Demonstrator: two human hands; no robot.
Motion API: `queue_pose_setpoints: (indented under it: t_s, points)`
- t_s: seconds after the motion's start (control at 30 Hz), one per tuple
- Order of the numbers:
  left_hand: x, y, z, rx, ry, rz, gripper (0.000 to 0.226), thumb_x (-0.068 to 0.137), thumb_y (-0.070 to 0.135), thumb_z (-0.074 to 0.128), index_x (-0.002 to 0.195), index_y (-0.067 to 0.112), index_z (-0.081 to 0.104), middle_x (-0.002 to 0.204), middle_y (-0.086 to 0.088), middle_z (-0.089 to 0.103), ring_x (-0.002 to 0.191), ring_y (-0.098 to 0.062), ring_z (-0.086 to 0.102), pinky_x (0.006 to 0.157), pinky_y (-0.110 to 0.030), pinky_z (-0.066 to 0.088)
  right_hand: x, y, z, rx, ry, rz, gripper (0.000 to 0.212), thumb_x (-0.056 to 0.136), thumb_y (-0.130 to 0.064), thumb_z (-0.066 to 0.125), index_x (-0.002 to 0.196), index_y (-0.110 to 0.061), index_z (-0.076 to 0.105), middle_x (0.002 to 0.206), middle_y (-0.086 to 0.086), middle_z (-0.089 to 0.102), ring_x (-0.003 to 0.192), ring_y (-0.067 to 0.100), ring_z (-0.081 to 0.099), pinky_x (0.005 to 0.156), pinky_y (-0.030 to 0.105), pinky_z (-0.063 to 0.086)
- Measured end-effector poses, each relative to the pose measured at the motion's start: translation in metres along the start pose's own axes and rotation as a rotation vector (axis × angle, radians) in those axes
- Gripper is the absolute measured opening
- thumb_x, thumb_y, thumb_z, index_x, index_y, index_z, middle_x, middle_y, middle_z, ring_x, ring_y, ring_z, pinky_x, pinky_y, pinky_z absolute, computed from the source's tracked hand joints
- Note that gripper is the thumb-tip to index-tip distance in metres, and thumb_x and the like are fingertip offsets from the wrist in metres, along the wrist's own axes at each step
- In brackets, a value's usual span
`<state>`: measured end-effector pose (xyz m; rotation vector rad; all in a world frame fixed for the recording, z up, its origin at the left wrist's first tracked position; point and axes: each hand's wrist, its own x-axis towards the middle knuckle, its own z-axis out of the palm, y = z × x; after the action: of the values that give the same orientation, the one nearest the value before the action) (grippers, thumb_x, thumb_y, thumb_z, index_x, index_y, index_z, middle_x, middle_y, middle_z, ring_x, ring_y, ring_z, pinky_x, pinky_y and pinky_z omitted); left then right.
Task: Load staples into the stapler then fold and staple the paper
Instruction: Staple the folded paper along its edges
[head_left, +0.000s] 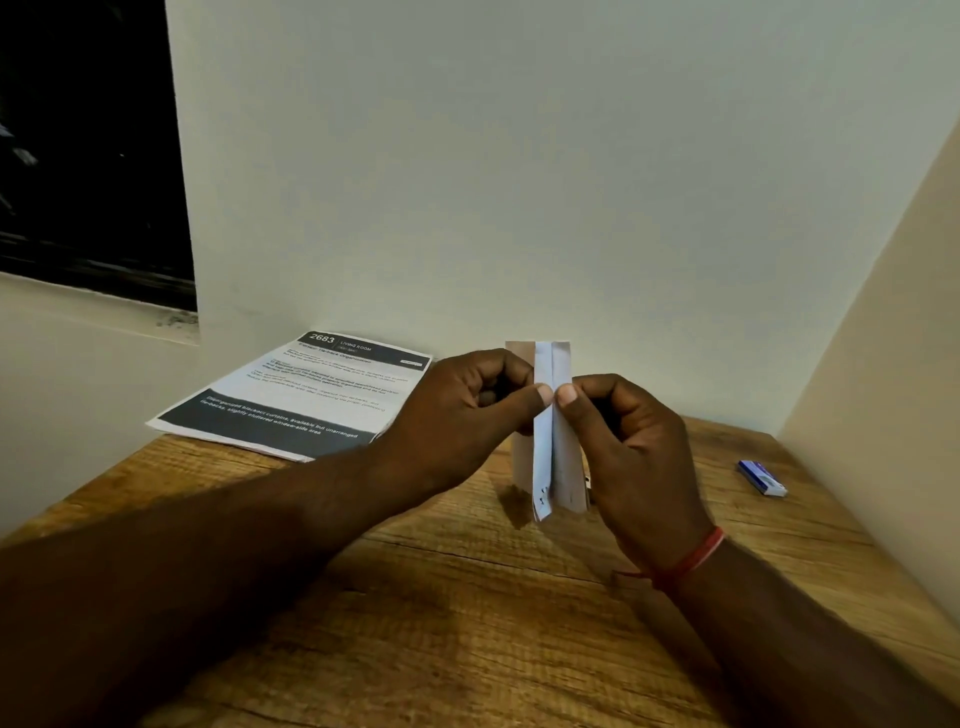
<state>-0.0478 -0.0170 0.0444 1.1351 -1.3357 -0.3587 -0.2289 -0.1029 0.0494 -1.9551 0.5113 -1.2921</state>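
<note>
Some folded paper (543, 462) behind left hand (457, 415)

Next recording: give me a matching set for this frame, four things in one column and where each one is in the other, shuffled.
Things:
1. folded paper
2. printed sheet
3. small blue box
4. red band

Places:
A. lying flat at the back left of the table
B. tied round a wrist
C. held upright, pinched between the left hand and the right hand
D. on the table, to the right of both hands

Pairs: 1-C, 2-A, 3-D, 4-B
</note>
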Motion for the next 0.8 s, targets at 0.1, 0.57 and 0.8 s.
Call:
queue_pose_setpoints:
  t_s: [0.1,0.57,0.8]
  points:
    - [-0.001,-0.001,0.003,0.157,0.129,0.096,0.012,0.106,0.030,0.080,0.096,0.023,0.078,0.085,0.004,0.077,0.075,-0.008,0.071,0.068,-0.023,0.058,-0.002,-0.001,0.000,-0.162,-0.013,-0.094,0.018,0.107,-0.036,0.070,0.104,-0.022,0.081,0.096,-0.012,0.079,0.096,0.013,0.075,0.076,0.025,0.062]
    - [-0.003,0.013,0.007,0.267,0.069,0.263,0.009,0.106,0.016,0.079,0.098,0.019,0.077,0.086,0.015,0.073,0.084,-0.004,0.071,0.075,-0.009,0.049,-0.004,-0.012,-0.002,-0.086,0.011,-0.142,0.025,0.115,-0.021,0.056,0.101,-0.012,0.075,0.088,-0.011,0.076,0.083,0.006,0.076,0.071,0.009,0.056]
    - [-0.003,0.004,0.001,0.296,0.050,0.315,0.012,0.096,0.012,0.087,0.103,0.017,0.079,0.093,0.009,0.077,0.088,-0.013,0.074,0.079,-0.015,0.055,0.000,-0.004,0.001,0.004,0.084,-0.111,0.025,0.119,-0.020,0.054,0.106,-0.010,0.072,0.090,0.004,0.078,0.075,0.023,0.080,0.070,0.038,0.067]
